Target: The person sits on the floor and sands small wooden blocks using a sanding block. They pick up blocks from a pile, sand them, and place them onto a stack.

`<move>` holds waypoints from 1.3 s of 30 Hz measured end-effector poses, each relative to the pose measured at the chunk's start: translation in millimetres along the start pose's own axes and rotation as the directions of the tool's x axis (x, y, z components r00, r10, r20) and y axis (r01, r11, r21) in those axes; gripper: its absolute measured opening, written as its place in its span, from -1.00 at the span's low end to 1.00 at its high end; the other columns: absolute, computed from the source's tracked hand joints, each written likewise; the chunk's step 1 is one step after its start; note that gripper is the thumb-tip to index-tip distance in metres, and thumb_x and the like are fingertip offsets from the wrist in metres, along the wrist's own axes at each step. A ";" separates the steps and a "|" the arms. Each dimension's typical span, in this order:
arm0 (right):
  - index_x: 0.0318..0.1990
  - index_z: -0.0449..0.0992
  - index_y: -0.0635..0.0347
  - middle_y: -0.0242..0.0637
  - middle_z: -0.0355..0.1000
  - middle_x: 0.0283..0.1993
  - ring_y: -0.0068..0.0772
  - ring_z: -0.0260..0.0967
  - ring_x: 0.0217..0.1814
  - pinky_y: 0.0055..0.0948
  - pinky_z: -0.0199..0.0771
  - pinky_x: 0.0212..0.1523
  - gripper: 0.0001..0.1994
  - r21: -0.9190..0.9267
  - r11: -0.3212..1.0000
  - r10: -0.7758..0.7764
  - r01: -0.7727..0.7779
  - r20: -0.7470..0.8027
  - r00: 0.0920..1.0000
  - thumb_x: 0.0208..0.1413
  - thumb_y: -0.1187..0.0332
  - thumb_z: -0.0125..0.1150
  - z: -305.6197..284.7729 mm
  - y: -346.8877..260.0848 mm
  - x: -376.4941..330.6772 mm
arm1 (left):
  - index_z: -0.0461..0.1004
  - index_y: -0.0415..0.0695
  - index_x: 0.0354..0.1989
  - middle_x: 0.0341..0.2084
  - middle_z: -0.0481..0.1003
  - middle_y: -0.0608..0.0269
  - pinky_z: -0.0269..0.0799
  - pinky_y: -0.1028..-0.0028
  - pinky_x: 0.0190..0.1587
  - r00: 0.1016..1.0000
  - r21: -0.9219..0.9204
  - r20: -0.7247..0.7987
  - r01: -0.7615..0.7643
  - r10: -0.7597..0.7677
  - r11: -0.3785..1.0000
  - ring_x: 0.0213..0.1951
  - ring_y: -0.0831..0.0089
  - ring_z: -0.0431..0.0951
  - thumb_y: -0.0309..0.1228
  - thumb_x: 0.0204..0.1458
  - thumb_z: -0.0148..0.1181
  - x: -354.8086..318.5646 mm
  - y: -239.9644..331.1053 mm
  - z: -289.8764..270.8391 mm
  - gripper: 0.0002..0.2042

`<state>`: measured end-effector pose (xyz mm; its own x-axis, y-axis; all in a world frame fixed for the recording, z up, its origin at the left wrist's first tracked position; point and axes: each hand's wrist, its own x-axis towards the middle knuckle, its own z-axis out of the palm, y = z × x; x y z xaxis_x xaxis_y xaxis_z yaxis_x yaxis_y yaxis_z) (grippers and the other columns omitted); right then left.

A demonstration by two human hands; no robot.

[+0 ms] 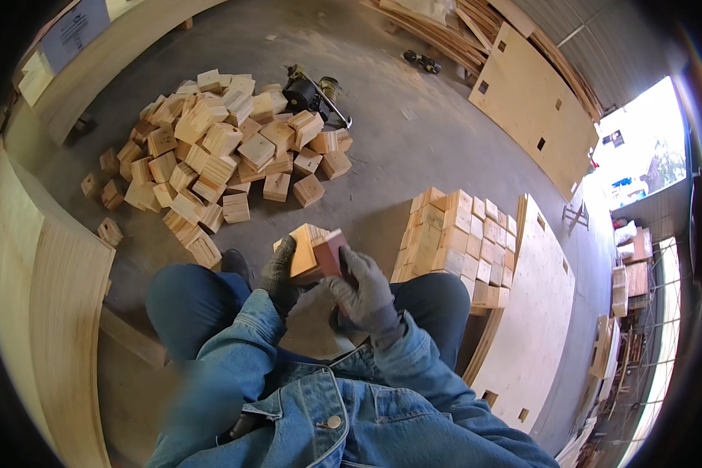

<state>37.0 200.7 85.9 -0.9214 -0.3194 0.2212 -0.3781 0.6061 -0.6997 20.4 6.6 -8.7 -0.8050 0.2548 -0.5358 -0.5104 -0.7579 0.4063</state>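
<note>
In my gloved left hand (279,273) is a pale wooden block (296,251), with the thumb lying along its near left side. My gloved right hand (366,295) grips a sanding block (330,254), its reddish-brown face turned toward me. The sanding block is up against the right side of the wooden block, or very close to it; the exact contact cannot be made out. Both are held between my knees. A loose heap of similar wooden blocks (218,144) lies on the floor ahead to the left. Beside my right knee stands a neat stack of blocks (452,238).
Behind the heap rests a black and yellow-green power tool (310,95). Large plywood panels (530,304) with square holes stand to the right. Stacked boards (51,296) rise close on my left. Timber (444,39) lies along the far wall, near a bright doorway (647,148).
</note>
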 end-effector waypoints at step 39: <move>0.26 0.39 0.44 0.16 0.51 0.03 0.15 0.48 0.13 -0.17 0.47 0.17 -0.43 0.005 0.975 0.221 -0.221 -0.057 0.974 0.21 0.24 0.35 -20.4 58.6 39.2 | 0.31 -0.14 0.33 0.14 0.48 0.01 0.56 -0.03 0.14 0.971 0.027 0.214 0.100 -0.103 0.995 0.10 0.07 0.56 0.08 0.16 0.28 2.5 -17.2 15.1 -0.30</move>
<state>-23.1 238.5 67.4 -0.9858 -0.1352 0.0998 -0.1646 0.6582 -0.7346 22.6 29.3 -5.9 -0.7941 0.4540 -0.4041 -0.5959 -0.7124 0.3706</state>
